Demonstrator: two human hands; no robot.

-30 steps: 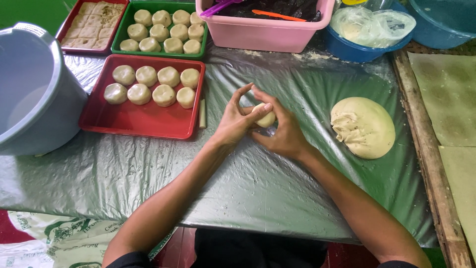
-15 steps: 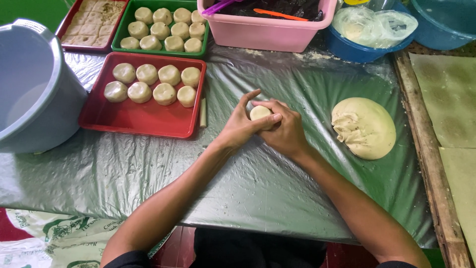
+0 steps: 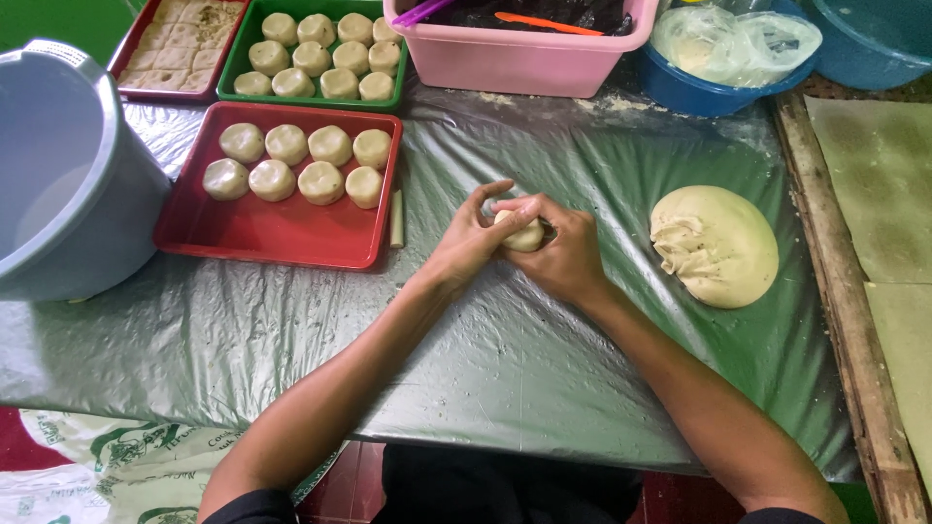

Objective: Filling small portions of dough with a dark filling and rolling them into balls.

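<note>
Change: since 1 second ago the small dough ball (image 3: 524,234) has turned from the right palm into the space between both hands, so shaping goes on.
Left hand (image 3: 473,243): fingers curled against the ball's left side, grip closed on it.
Right hand (image 3: 566,254): cupped around the ball's right side, grip closed too.
Ball position: just above the plastic-covered tabletop (image 3: 505,369), between the red tray (image 3: 282,233) of 8 dough pieces and the large dough mound (image 3: 715,245).
Axis: roundish, slightly wider left to right; no clear pointing end.

Bright, even light; glare on plastic sheet (image 3: 505,359)
</note>
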